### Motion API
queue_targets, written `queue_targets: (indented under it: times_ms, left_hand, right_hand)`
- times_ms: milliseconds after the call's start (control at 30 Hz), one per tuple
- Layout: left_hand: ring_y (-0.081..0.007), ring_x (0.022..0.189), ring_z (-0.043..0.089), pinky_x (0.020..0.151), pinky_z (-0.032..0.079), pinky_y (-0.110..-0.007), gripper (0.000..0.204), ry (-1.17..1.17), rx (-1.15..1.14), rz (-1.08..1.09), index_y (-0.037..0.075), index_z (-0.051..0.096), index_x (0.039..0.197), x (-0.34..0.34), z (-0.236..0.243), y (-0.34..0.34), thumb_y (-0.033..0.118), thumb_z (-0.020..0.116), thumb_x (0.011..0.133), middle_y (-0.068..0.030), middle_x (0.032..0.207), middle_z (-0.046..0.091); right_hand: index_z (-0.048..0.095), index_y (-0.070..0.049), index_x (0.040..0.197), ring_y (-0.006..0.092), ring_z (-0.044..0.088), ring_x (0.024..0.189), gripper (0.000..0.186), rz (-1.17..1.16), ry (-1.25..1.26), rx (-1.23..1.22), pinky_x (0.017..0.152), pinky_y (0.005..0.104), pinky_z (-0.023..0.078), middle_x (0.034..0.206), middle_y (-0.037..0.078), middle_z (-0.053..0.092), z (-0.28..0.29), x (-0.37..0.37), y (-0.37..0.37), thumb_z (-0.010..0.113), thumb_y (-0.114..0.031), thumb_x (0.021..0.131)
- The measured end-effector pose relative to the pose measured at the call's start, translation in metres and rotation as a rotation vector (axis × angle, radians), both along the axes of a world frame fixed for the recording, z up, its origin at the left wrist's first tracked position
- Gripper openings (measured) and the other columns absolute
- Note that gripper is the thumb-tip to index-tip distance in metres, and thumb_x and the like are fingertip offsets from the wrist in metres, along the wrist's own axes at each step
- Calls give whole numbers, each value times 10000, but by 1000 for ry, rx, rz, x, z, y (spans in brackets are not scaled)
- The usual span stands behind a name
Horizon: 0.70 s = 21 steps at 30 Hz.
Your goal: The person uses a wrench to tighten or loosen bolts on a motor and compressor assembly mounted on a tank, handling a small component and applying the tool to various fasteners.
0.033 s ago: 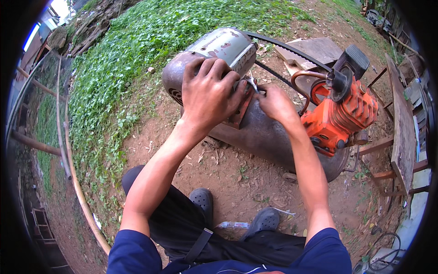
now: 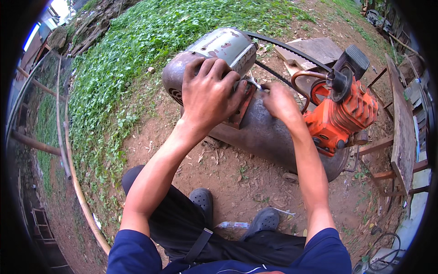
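Observation:
My left hand [image 2: 207, 93] is bent over the near end of a worn grey-green electric motor [image 2: 221, 43]. Its fingers curl on the casing, and the thumb lies close to an orange-red bracket [image 2: 239, 112] under the motor. In my right hand [image 2: 280, 101], pinched between thumb and fingers, is a small silver wrench [image 2: 254, 83]. The wrench's head points left, at the bracket beside my left thumb; the fastener there is hidden. Below both hands lies a dark, rusty air tank [image 2: 262, 132] that carries the motor.
An orange compressor pump [image 2: 342, 116] sits on the tank's right end, with a black drive belt [image 2: 296, 51] running to the motor. Wooden boards [image 2: 315, 52] lie behind. A plank bench [image 2: 401, 123] stands right, a bamboo pole [image 2: 75, 173] left. A plastic bottle [image 2: 232, 225] lies between my shoes.
My right hand has shifted slightly right and down, and the wrench has swung to a flatter angle. My left hand stays in place on the motor.

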<state>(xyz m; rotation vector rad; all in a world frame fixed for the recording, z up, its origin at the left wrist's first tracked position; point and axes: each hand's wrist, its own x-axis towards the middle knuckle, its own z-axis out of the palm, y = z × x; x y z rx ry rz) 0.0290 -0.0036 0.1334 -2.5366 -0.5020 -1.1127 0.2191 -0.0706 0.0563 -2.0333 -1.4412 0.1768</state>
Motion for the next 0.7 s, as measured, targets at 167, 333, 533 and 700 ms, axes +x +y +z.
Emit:
queue_targets:
  times_ms: [167, 333, 533, 700]
  left_hand:
    - [-224, 897, 596, 917, 378, -417, 204, -30, 35, -35, 124, 664, 756, 4, -4, 3, 318, 692, 814, -48, 832, 588]
    - [-223, 918, 602, 904, 383, -398, 128, -6, 15, -16, 138, 693, 791, 3, -2, 1, 261, 730, 795, -26, 843, 609]
    - [-224, 916, 602, 906, 381, -398, 131, -13, 22, -3, 142, 694, 791, 1, -4, 1, 267, 732, 796, -28, 844, 610]
    - [-227, 920, 604, 911, 378, -403, 138, -6, 4, -6, 141, 699, 794, 3, -2, 0, 275, 732, 796, -29, 851, 615]
  right_hand:
    - [706, -41, 1030, 383, 603, 1040, 240, -191, -257, 103, 854, 541, 462, 990, 205, 680, -17, 33, 9, 584, -87, 828]
    - [681, 6, 956, 373, 557, 1059, 198, -279, -426, 140, 836, 537, 432, 973, 220, 642, -13, 21, 7, 560, -46, 808]
    - [608, 56, 933, 404, 666, 804, 140, -286, -369, 46, 710, 509, 548, 888, 245, 656, -3, -7, -6, 550, -17, 829]
    - [614, 52, 928, 409, 695, 843, 135, -224, -240, -30, 718, 488, 563, 893, 250, 677, 1, -36, -17, 581, -51, 849]
